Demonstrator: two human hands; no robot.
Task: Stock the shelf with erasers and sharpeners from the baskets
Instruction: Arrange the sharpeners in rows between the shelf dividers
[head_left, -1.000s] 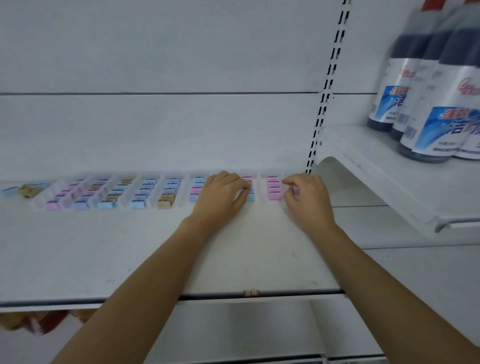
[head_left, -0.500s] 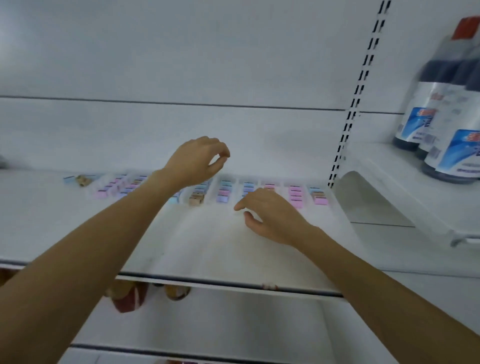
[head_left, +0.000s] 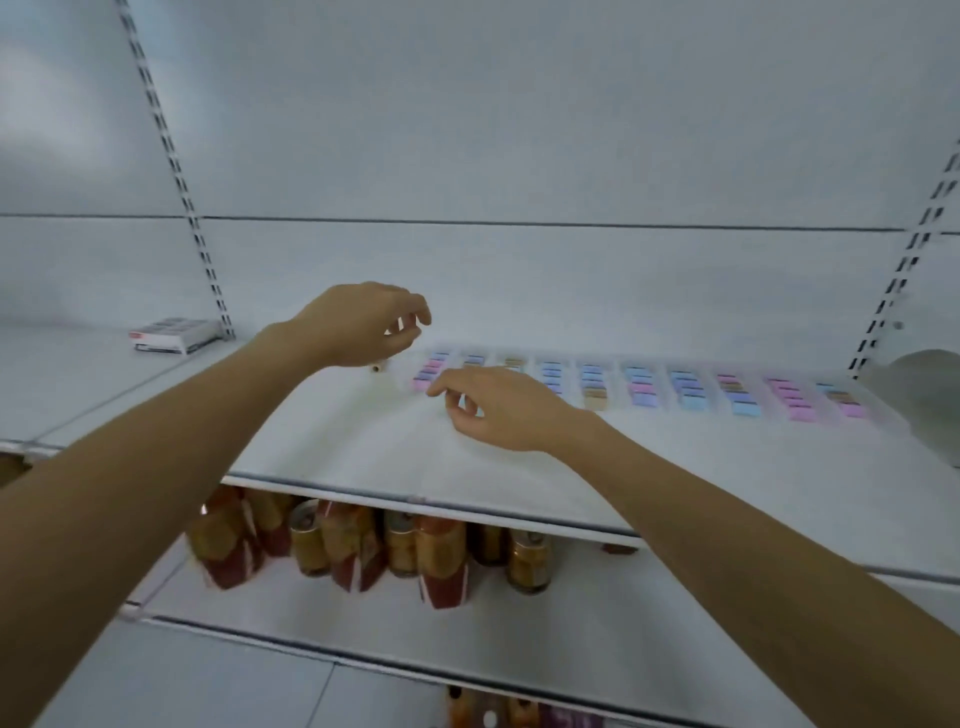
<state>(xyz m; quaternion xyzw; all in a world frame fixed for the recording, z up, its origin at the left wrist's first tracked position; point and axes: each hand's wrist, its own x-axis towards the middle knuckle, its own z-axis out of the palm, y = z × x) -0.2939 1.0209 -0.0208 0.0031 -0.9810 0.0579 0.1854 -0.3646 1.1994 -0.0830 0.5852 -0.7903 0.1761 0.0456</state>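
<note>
two hands are in view, left hand (head_left: 358, 325) and right hand (head_left: 506, 410). along the back edge of the shelf (head_left: 519, 467) stand about ten rows of erasers (head_left: 641, 387), each some four to six deep; exact counts blur. one small item (head_left: 376, 368) lies beside the leftmost row. one box (head_left: 174, 335) sits at the far left. cans (head_left: 395, 551) below: roughly nine.

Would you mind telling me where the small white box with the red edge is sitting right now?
In the head view, the white box lies far left on the neighbouring shelf section, just left of the slotted upright and behind the left hand.
</note>
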